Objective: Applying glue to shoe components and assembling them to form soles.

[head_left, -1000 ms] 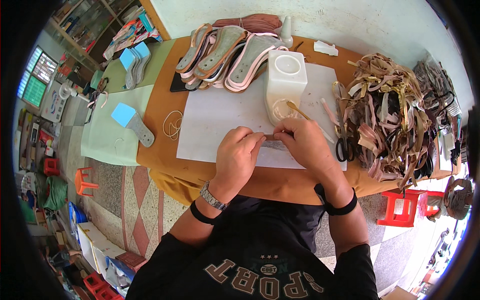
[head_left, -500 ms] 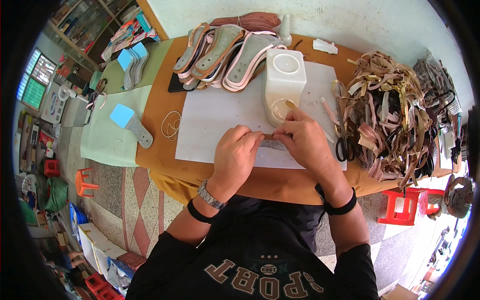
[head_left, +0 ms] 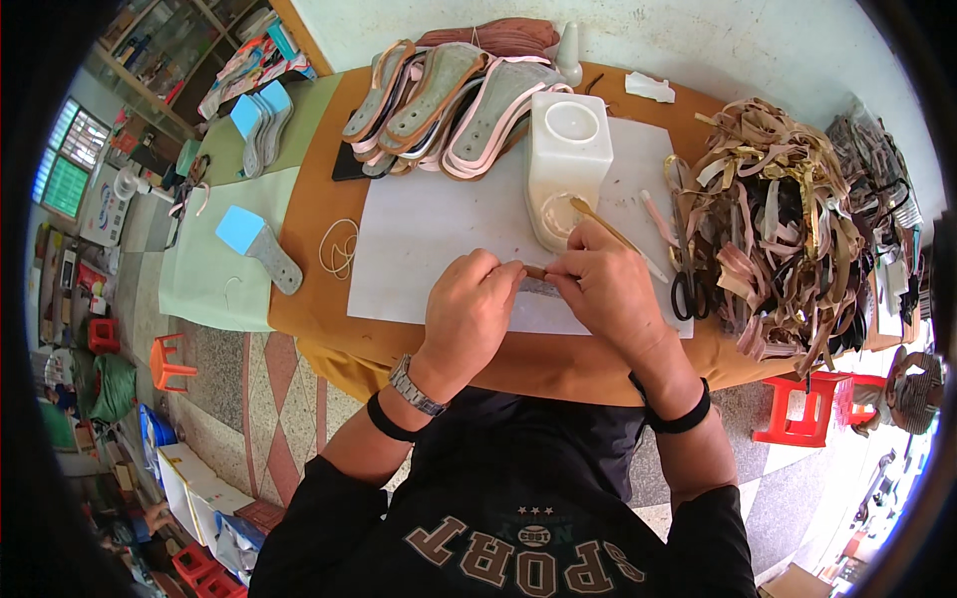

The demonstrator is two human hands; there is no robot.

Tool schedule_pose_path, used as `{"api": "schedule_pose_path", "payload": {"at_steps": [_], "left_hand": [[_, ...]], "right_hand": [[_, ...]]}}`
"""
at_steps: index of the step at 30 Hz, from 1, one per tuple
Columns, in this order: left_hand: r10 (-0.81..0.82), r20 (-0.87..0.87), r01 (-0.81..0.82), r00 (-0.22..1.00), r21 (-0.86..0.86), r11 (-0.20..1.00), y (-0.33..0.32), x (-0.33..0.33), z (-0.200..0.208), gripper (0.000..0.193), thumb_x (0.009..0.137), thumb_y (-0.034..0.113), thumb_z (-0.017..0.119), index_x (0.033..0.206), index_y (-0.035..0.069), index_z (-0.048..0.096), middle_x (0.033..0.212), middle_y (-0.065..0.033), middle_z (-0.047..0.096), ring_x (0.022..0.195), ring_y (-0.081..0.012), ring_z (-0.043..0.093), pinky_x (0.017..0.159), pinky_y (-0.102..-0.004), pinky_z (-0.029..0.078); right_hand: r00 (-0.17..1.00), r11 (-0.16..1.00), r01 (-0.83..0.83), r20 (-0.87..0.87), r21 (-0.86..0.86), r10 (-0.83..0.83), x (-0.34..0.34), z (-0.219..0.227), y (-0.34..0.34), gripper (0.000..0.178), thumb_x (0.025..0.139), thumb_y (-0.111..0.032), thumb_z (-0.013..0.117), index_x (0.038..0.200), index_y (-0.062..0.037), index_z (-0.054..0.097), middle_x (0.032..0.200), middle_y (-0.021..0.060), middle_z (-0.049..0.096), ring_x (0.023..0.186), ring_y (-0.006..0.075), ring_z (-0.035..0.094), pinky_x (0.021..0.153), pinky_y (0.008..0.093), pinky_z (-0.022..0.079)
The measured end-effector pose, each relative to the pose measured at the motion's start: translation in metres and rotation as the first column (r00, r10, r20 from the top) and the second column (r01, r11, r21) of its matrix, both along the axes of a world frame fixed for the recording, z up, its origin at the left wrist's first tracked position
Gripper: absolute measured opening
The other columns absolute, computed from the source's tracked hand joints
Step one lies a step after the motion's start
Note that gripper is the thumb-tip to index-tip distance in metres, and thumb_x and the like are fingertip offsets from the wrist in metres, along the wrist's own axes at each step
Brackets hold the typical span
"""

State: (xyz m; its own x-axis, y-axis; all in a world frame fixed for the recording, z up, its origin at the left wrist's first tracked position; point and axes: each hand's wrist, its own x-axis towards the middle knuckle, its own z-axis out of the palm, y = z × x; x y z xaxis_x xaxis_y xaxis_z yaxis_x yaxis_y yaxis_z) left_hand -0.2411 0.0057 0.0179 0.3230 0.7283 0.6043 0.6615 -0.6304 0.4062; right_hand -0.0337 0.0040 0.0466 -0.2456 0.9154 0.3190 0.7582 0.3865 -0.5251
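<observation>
A short narrow brown strip (head_left: 535, 271) is stretched between my two hands, low over the white sheet (head_left: 429, 264). My left hand (head_left: 471, 304) pinches its left end with thumb and forefinger. My right hand (head_left: 608, 289) grips the other end; part of the strip is hidden by the fingers. Just beyond the right hand stands a white plastic glue bottle (head_left: 568, 140) with an open front cup. A thin brush (head_left: 610, 231) leans with its tip at that cup, its handle slanting down to the right behind my right hand.
Stacked grey sole-shaped pieces with coloured edging (head_left: 429, 105) lie at the back left. Scissors (head_left: 684, 249) rest right of the sheet, beside a big heap of fabric strips (head_left: 778, 229). A blue-ended sole piece (head_left: 261, 249) and a loop of cord (head_left: 339, 249) are at left.
My right hand's fingers have shifted slightly, and more of the brush handle shows above them. Both hands still hold the brown strip in nearly the same place.
</observation>
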Motion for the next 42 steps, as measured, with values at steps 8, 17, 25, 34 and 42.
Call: {"api": "schedule_pose_path", "payload": {"at_steps": [8, 17, 25, 34, 42], "left_hand": [[-0.014, -0.046, 0.015, 0.999, 0.006, 1.000, 0.005, -0.001, 0.002, 0.015, 0.082, 0.003, 0.086, 0.095, 0.003, 0.079, 0.080, -0.0078, 0.061, 0.070, -0.0284, 0.064, 0.063, -0.0402, 0.053], [0.019, -0.024, -0.020, 1.000, -0.037, 0.999, 0.005, 0.002, 0.005, 0.015, 0.079, 0.005, 0.088, 0.088, 0.004, 0.077, 0.078, -0.0089, 0.060, 0.069, -0.0303, 0.064, 0.061, -0.0418, 0.052], [0.035, -0.060, -0.040, 0.998, -0.084, 0.996, 0.001, 0.005, 0.014, 0.015, 0.078, 0.006, 0.087, 0.083, 0.004, 0.073, 0.081, -0.0091, 0.061, 0.074, -0.0316, 0.064, 0.064, -0.0434, 0.053], [-0.235, -0.094, 0.229, 0.967, -0.069, 0.971, 0.018, 0.003, 0.021, 0.018, 0.079, -0.002, 0.078, 0.096, 0.003, 0.080, 0.102, -0.0101, 0.070, 0.097, -0.0313, 0.066, 0.082, -0.0415, 0.057], [-0.235, -0.051, 0.229, 0.971, -0.099, 0.968, 0.018, 0.004, 0.015, 0.022, 0.077, -0.005, 0.077, 0.097, 0.004, 0.081, 0.093, -0.0065, 0.069, 0.091, -0.0297, 0.066, 0.079, -0.0395, 0.057]], "right_hand": [[0.996, 0.966, 0.032, 0.070, 0.255, -0.051, -0.016, -0.018, -0.002, 0.013, 0.077, -0.006, 0.077, 0.070, -0.0063, 0.066, 0.085, 0.0072, 0.060, 0.073, 0.0299, 0.069, 0.060, 0.0420, 0.057], [0.997, 0.966, -0.008, 0.076, 0.257, -0.012, -0.017, -0.020, -0.001, 0.014, 0.077, -0.005, 0.075, 0.073, -0.0063, 0.062, 0.085, 0.0085, 0.058, 0.075, 0.0297, 0.068, 0.060, 0.0430, 0.055], [0.996, 0.968, -0.015, 0.093, 0.250, -0.009, -0.018, -0.018, -0.005, 0.013, 0.077, -0.004, 0.073, 0.073, -0.0060, 0.061, 0.086, 0.0089, 0.058, 0.076, 0.0298, 0.068, 0.061, 0.0440, 0.056], [0.996, 0.969, -0.010, 0.088, 0.248, -0.012, -0.017, -0.020, -0.010, 0.010, 0.078, -0.004, 0.072, 0.075, -0.0058, 0.062, 0.087, 0.0089, 0.059, 0.078, 0.0307, 0.069, 0.063, 0.0443, 0.056], [0.983, 0.990, 0.085, 0.152, 0.115, -0.102, -0.017, -0.012, -0.016, 0.008, 0.083, -0.009, 0.074, 0.083, -0.0050, 0.067, 0.093, 0.0107, 0.064, 0.080, 0.0345, 0.072, 0.065, 0.0474, 0.058]]}}
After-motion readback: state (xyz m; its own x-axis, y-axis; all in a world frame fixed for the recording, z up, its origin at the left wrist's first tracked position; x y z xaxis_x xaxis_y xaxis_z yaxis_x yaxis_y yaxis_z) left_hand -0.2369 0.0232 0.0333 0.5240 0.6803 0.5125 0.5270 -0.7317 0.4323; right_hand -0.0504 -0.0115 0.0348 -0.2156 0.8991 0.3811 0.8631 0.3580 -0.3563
